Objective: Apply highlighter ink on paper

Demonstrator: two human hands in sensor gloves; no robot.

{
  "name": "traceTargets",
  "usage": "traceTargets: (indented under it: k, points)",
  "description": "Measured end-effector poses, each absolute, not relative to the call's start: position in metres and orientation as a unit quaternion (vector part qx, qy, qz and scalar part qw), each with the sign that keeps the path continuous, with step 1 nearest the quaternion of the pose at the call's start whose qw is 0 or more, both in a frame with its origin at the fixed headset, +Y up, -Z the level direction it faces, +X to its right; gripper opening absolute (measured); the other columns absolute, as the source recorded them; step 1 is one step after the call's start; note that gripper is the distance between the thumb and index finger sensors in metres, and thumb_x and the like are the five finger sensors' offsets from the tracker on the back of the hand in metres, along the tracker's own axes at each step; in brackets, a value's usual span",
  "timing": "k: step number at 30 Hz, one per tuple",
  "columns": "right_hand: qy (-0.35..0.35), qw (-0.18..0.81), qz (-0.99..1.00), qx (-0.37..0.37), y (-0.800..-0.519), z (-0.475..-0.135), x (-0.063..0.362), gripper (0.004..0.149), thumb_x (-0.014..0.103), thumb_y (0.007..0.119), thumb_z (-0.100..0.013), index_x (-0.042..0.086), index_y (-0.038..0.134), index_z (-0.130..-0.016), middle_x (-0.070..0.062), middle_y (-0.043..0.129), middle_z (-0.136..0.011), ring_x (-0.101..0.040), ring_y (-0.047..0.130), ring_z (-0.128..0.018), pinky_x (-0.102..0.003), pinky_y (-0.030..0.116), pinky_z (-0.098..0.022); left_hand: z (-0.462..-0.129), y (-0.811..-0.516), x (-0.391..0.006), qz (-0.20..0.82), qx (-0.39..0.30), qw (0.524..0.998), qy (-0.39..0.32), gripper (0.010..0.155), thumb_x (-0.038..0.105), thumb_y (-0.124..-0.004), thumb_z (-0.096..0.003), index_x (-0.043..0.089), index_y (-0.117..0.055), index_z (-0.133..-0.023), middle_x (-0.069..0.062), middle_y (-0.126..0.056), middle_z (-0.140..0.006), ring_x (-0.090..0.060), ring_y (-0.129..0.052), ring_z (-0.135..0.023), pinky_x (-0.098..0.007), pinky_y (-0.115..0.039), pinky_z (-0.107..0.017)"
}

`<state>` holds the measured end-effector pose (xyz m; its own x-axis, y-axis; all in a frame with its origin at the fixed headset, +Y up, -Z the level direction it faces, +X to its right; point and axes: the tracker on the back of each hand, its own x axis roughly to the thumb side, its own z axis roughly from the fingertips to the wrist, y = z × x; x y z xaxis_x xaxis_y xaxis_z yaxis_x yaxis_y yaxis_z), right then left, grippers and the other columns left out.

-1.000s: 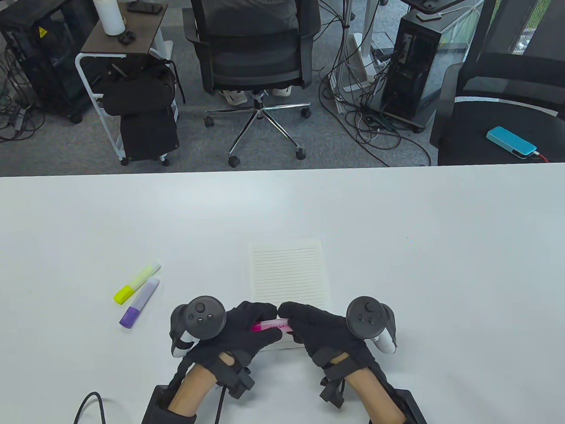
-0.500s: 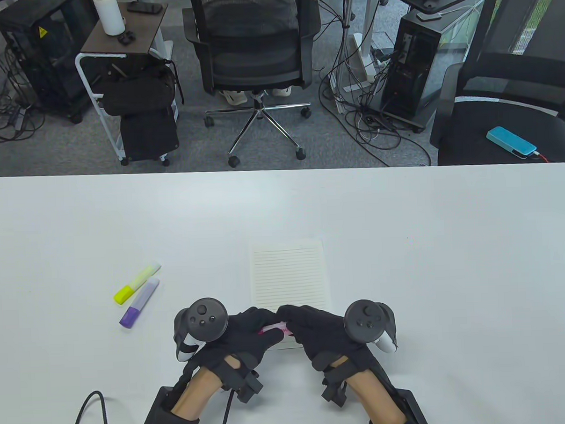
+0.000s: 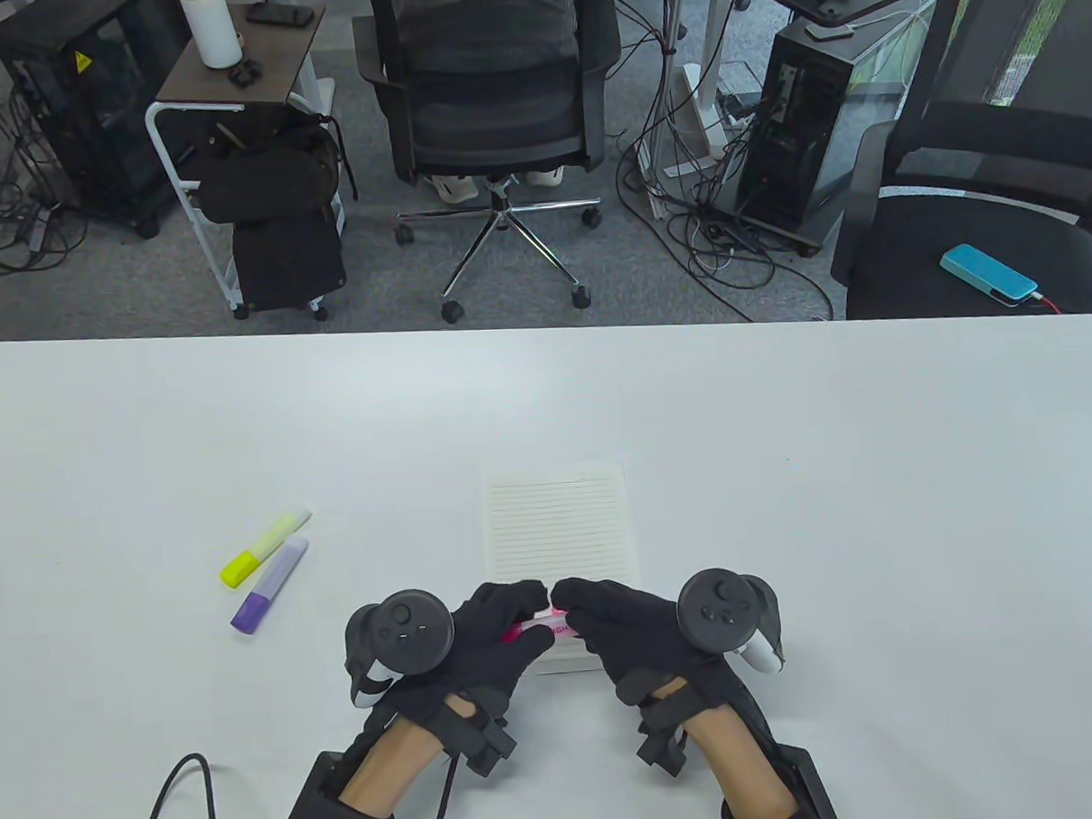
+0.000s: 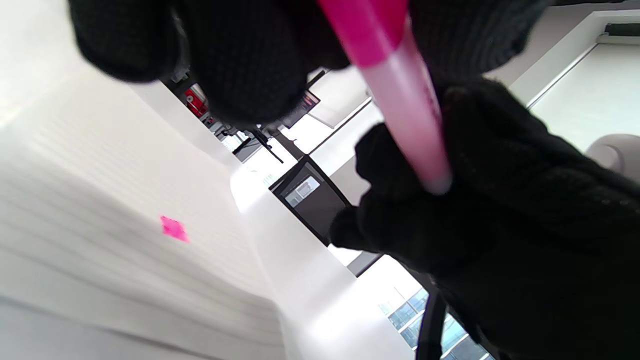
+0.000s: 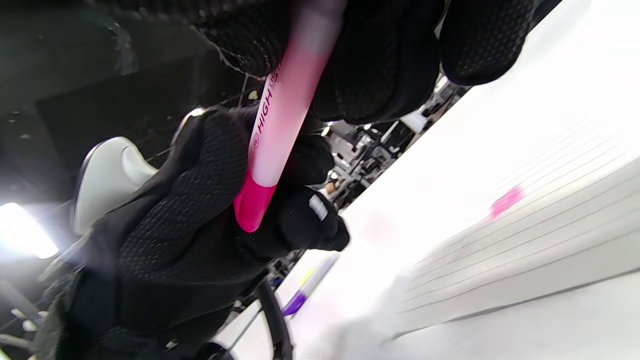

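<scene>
On the white bench, both grips clamp the pink highlighter: left hand on the cap end, right hand on the barrel, above the paper. Risk: an abrupt pull jerks the pen free, causing stray ink marks.

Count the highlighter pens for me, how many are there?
3. A yellow plastic highlighter and a purple plastic highlighter lie side by side on the white table, left of the lined notepad. The pink highlighter is held between both hands.
</scene>
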<state>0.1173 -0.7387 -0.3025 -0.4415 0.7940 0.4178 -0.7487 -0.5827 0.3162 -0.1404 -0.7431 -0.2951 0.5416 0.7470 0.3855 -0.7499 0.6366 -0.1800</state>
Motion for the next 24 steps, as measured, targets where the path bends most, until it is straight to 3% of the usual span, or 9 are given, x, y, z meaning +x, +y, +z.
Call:
traceTargets:
  k: [3,8,11,15,24]
  points:
    - [0.006,0.431,0.876,0.218,-0.737,-0.309,0.142,0.041,0.031,0.072,-0.063,0.018,0.07,-0.102,-0.014,0.084,-0.088,-0.037,0.089,-0.06,-0.062,0.067,-0.063,-0.299,-0.744,-0.151,0.429,0.02,0.881,-0.197,0.078,0.058,-0.071,-0.0433,0.017,-0.044,-0.104,-0.014,-0.046,-0.106,-0.028,-0.081,-0.082,-0.059,-0.068,-0.062]
    - [-0.062,0.346,0.933,0.071,-0.734,-0.311,0.183,0.042,0.028,0.072,-0.063,0.018,0.068,-0.104,-0.016,0.081,-0.092,-0.039,0.089,-0.066,-0.063,0.066,-0.063,-0.302,-0.744,-0.159,0.442,0.019,0.876,-0.193,0.075,0.057,-0.071,-0.0437,0.018,-0.048,-0.103,-0.014,-0.049,-0.107,-0.03,-0.081,-0.084,-0.06,-0.067,-0.063]
    - [-0.063,0.303,0.95,-0.031,-0.737,-0.312,0.21,0.043,0.027,0.071,-0.063,0.018,0.066,-0.105,-0.016,0.08,-0.096,-0.041,0.088,-0.07,-0.064,0.064,-0.064,-0.301,-0.743,-0.158,0.437,0.019,0.877,-0.197,0.075,0.057,-0.071,-0.0436,0.018,-0.049,-0.103,-0.014,-0.049,-0.107,-0.03,-0.08,-0.084,-0.061,-0.067,-0.063]
    - [-0.038,0.302,0.946,-0.111,-0.745,-0.313,0.236,0.044,0.024,0.071,-0.063,0.018,0.065,-0.106,-0.017,0.077,-0.099,-0.044,0.086,-0.075,-0.066,0.062,-0.064,-0.3,-0.743,-0.157,0.435,0.021,0.877,-0.202,0.075,0.057,-0.071,-0.0437,0.018,-0.048,-0.103,-0.014,-0.049,-0.107,-0.031,-0.079,-0.085,-0.061,-0.066,-0.063]
    - [0.028,0.276,0.943,-0.182,-0.753,-0.315,0.248,0.046,0.021,0.073,-0.061,0.018,0.065,-0.107,-0.018,0.076,-0.102,-0.045,0.084,-0.079,-0.067,0.06,-0.065,-0.301,-0.742,-0.157,0.442,0.011,0.872,-0.21,0.074,0.056,-0.07,-0.044,0.018,-0.049,-0.103,-0.014,-0.049,-0.107,-0.031,-0.079,-0.086,-0.061,-0.066,-0.064]
